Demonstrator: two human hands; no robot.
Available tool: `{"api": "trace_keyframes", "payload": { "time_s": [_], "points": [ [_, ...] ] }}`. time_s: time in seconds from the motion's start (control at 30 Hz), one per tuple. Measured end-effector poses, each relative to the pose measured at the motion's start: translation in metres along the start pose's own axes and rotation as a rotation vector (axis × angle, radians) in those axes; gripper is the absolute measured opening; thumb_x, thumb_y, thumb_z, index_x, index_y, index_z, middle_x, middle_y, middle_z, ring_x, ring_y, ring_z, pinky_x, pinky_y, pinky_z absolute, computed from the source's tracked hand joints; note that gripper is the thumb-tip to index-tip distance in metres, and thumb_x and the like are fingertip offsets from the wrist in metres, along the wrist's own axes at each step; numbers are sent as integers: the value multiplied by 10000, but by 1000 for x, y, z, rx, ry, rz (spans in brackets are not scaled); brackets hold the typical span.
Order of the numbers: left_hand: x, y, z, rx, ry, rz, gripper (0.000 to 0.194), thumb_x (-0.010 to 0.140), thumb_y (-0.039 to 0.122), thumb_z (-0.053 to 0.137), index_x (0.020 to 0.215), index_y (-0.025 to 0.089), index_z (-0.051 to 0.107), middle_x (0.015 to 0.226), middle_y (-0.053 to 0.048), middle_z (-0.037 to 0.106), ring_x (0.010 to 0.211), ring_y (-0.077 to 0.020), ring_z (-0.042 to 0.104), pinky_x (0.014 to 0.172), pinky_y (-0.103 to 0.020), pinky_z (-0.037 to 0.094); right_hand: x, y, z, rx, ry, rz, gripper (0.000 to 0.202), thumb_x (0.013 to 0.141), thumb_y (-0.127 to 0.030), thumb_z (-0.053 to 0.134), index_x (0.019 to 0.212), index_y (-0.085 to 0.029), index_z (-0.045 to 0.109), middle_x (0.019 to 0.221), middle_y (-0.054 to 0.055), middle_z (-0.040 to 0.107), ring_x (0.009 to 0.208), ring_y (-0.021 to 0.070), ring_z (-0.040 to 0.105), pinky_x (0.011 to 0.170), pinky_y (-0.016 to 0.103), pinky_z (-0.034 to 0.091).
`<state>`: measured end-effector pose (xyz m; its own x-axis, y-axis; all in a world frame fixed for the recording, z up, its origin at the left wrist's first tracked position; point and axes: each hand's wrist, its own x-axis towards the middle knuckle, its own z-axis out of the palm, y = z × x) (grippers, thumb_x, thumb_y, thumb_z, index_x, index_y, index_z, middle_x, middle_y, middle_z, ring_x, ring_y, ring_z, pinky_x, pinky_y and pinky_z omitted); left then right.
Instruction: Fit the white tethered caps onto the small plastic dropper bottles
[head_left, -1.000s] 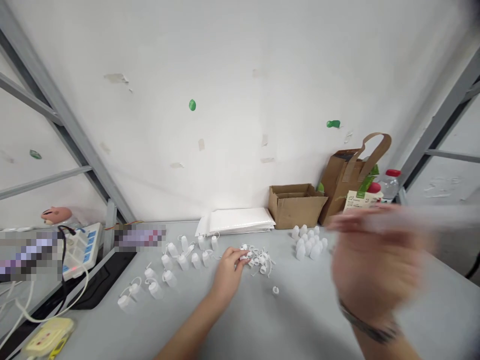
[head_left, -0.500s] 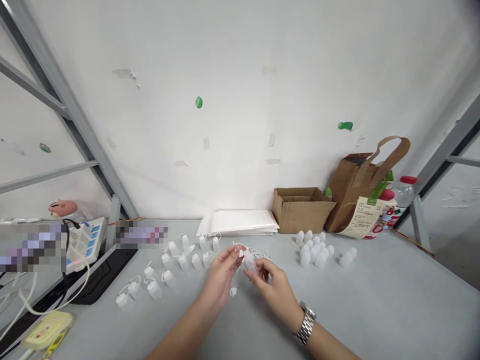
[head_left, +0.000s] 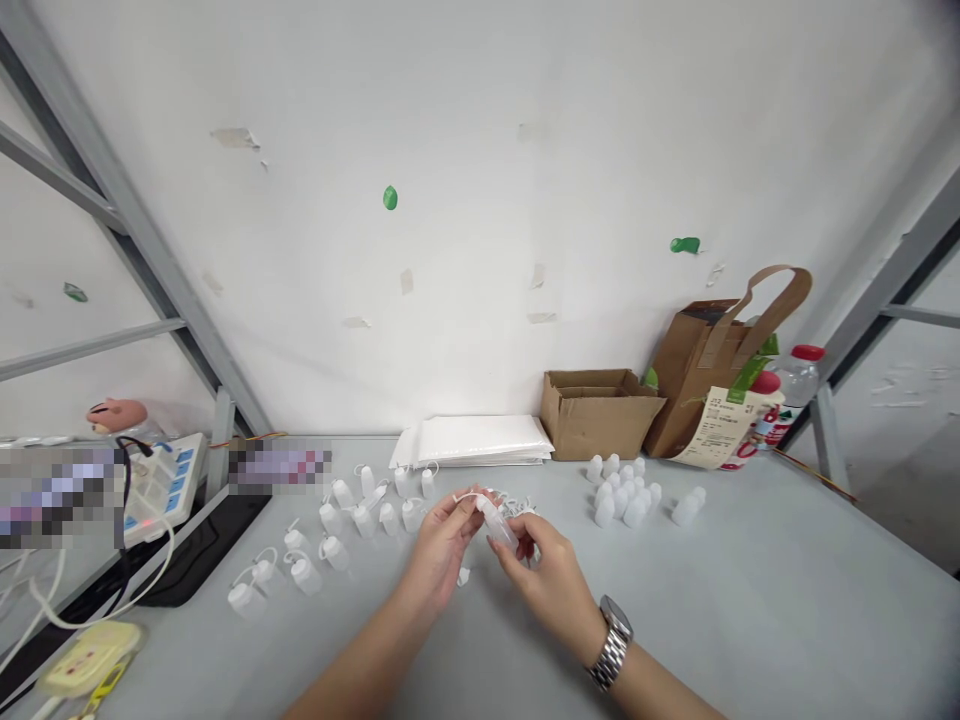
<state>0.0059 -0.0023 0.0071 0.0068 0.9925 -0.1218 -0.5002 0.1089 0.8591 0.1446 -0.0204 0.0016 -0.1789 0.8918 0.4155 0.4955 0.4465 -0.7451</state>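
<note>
Above the smooth grey worktop [head_left: 570, 640], the left hand [head_left: 441, 545] is pinching the white cap [head_left: 482, 503] while the right hand [head_left: 541, 560], fingers curled, is gripping the translucent, rounded plastic bottle [head_left: 499, 526], which is tilting between them.

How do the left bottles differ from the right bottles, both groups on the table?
The left bottles wear white strapped caps; the right bottles show no caps or straps. The left bottles are mostly spread out, while most of the right bottles crowd into one cluster, with a few set apart. Both groups are small and whitish, on the grey table.
</note>
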Motion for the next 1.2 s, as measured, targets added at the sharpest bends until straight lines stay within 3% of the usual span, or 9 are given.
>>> {"api": "trace_keyframes", "payload": {
  "time_s": [0.33,0.87,1.2],
  "points": [
    [-1,3,5,173,-23,76,256,645,380,684,764,154,665,906,-85,705,927,-232,617,886,-352,412,0,7,2,-141,52,-102,63,795,-191,500,733,-204,504,662,19,564,598,158,513,553,260,420],
    [1,3,2,207,30,-38,319,552,345,759,787,133,719,870,-104,722,866,-221,629,873,-341,431,-4,12,3,-325,42,-248,85,812,-134,450,764,-203,462,704,39,541,673,189,506,586,289,411],
    [1,5,1,230,85,22,255,505,342,783,651,147,706,813,-91,721,823,-224,628,820,-342,449,1,16,3,-426,66,-386,131,790,-77,429,739,-188,475,697,53,545,673,204,461,603,312,396]
  ]
}}
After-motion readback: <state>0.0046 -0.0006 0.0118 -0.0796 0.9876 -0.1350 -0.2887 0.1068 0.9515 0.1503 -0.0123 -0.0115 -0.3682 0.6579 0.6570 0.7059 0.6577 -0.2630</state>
